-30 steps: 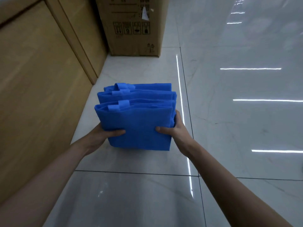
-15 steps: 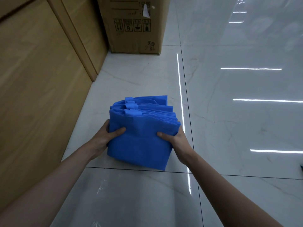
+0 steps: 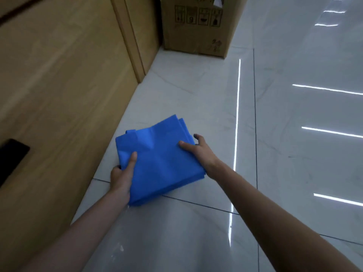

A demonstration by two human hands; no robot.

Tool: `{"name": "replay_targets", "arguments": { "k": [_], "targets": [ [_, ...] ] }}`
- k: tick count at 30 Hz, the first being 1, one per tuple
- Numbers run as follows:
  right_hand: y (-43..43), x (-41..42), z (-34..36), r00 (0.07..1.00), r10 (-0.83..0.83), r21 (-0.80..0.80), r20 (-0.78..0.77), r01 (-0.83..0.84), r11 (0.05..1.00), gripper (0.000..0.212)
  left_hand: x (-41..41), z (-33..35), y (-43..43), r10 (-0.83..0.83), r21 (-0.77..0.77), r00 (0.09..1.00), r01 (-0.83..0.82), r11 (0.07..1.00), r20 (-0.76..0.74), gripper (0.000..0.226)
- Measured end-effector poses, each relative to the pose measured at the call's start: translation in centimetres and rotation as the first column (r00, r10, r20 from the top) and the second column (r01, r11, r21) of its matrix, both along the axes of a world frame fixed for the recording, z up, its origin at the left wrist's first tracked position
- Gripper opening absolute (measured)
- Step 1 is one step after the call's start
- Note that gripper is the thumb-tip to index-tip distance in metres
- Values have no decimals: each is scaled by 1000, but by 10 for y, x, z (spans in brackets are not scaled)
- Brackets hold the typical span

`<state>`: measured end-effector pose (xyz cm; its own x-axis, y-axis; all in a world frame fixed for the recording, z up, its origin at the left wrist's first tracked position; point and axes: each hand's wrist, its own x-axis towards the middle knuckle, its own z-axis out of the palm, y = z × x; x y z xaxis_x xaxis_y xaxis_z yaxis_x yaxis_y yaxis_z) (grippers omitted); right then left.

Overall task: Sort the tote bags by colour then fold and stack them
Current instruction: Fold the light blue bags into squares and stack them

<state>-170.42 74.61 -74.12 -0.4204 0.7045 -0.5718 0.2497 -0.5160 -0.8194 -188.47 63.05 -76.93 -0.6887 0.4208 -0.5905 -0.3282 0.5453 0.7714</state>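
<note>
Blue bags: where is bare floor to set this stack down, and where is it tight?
Bare floor lies ahead, between the bags and the box, and wider to the right of the right hand, past the grout line. The near tile is free too. Tight only on the left: the wall runs close beside the left hand.

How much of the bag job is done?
Done: the blue bags look folded and gathered into one stack. In hand: the left hand and right hand grip its two sides, low by the floor next to the wooden cabinet. Left: letting the stack go. No bags of other colours show here, so I cannot tell if more wait.
</note>
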Motion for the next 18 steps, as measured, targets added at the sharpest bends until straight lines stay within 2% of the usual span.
{"name": "replay_targets", "arguments": {
  "k": [2, 4, 6, 8, 11, 14, 15, 16, 17, 18],
  "targets": [
    [10, -21, 2, 981, 179, -30, 80, -177, 984, 81, -13, -4, -6, 165, 3, 986, -165, 986, -3, 52],
    [11, -33, -4, 968, 197, -15, 154, -197, 980, 82, -22, -7, -9, 265, 27, 963, -265, 964, -37, 49],
    [1, -37, -14, 980, 4, 42, 198, -13, 999, 90, -27, -10, -9, 328, 29, 943, -327, 945, -60, 50],
    [-26, -41, -20, 962, -198, -17, 187, 205, 979, 100, -23, -10, -7, 361, 13, 931, -361, 932, -50, 56],
    [-70, -69, -21, 970, -236, -116, 62, 242, 963, 112, -8, -11, -3, 368, -14, 929, -368, 930, 20, 63],
    [-73, -96, -29, 952, -305, 38, 34, 304, 952, 107, -1, -13, -1, 263, -45, 965, -262, 964, 21, 84],
    [-66, -102, -37, 954, -299, 75, 34, 296, 952, 104, -2, -9, -4, 202, -108, 978, -207, 972, -58, 93],
    [-59, -106, -43, 964, -265, 103, 34, 260, 960, 102, -3, -5, -9, 117, -169, 968, -156, 973, -222, 96],
    [-53, -109, -49, 974, -222, 125, 34, 217, 968, 103, -4, -1, -16, 26, -188, 904, -117, 975, -427, 94],
    [-48, -112, -56, 981, -191, 140, 30, 185, 973, 104, -3, 5, -24, -58, -179, 781, -71, 981, -622, 91]
  ]
}}
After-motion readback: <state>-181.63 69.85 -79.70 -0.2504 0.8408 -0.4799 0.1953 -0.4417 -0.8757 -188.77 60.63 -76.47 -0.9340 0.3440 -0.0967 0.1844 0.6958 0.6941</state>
